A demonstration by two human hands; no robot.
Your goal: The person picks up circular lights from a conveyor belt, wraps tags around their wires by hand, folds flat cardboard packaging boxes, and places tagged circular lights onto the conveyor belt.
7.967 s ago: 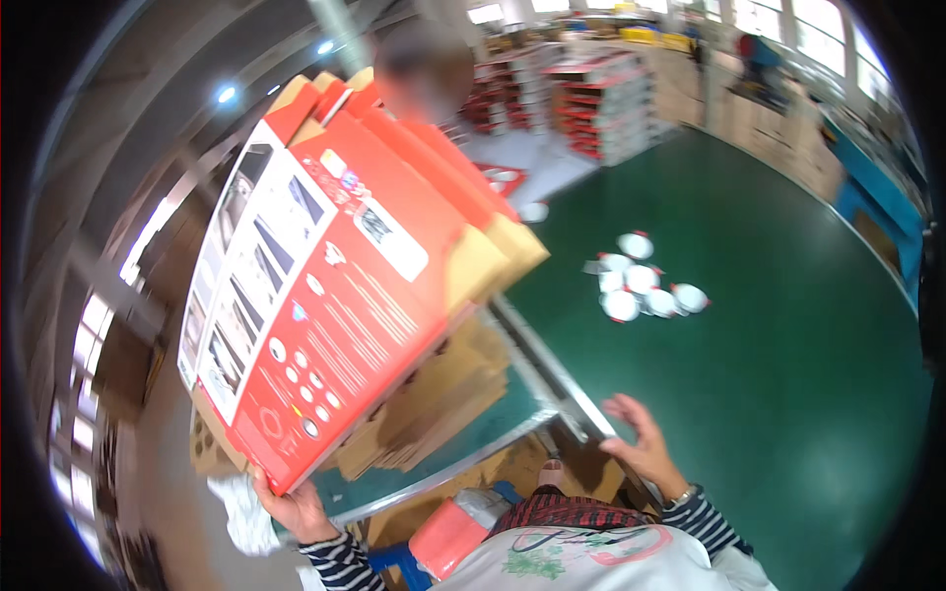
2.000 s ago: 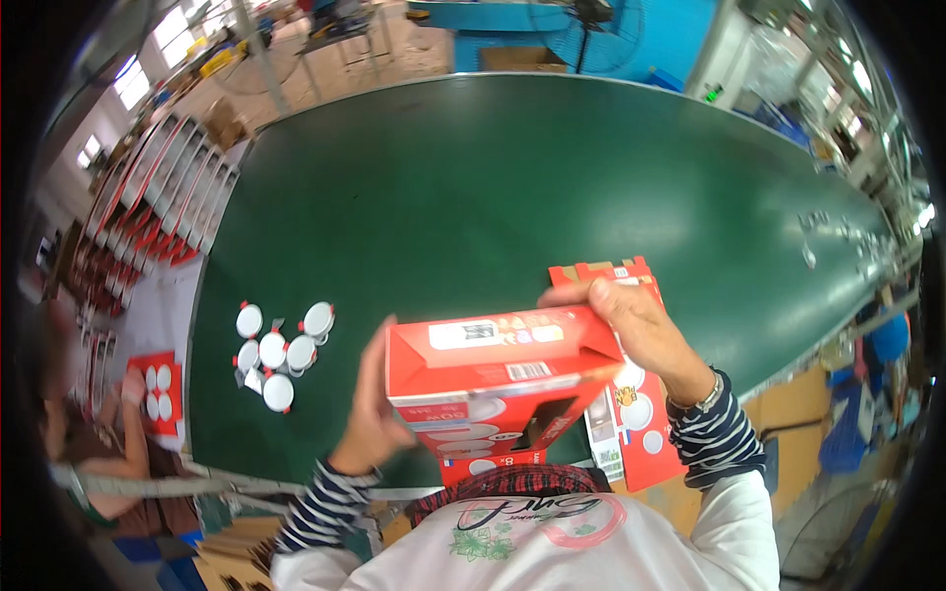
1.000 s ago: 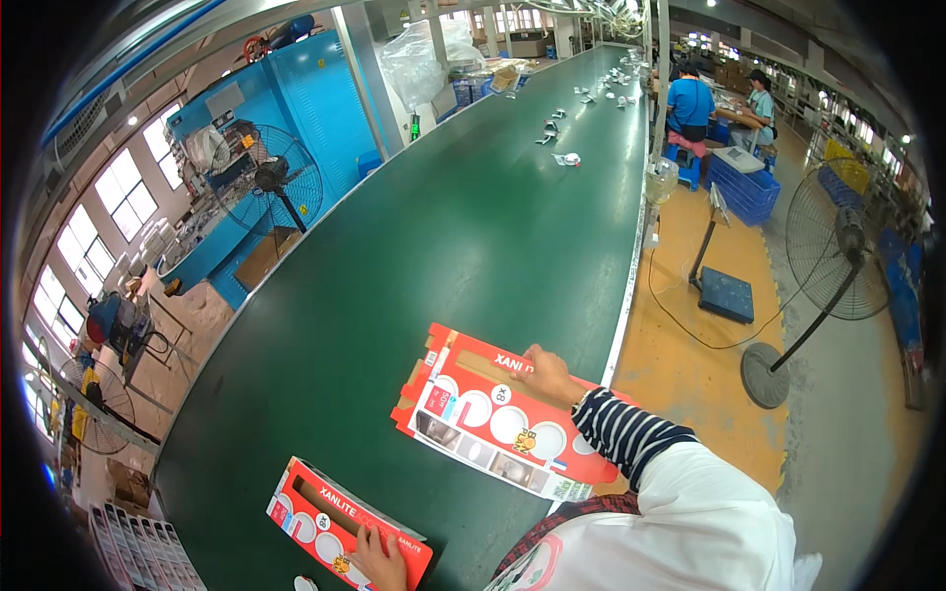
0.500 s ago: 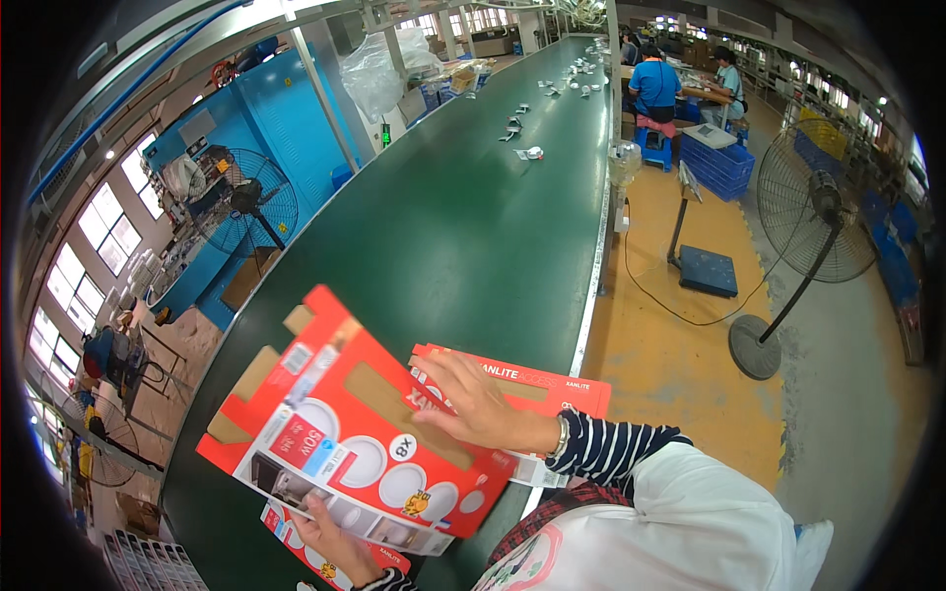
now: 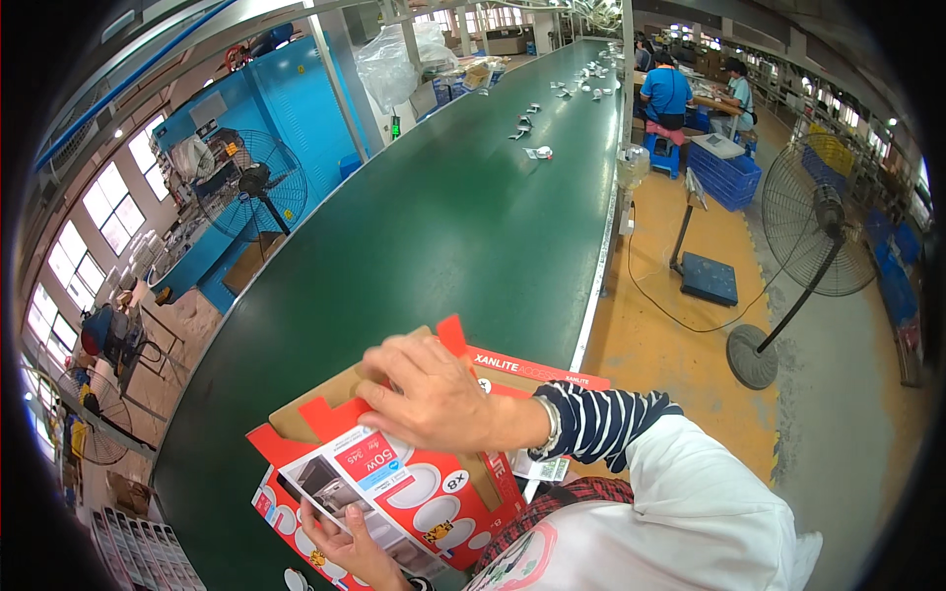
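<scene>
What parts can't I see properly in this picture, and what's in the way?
All in the head view:
- Inside of the held red carton: hidden by its own panels.
- The patch of that carton behind the right hand: covered by the hand.
- Part of the lower-left carton: hidden by the held one and the left hand.
- White disc: cut off by the lower edge.
- Far white pieces: too small to make out.
</scene>
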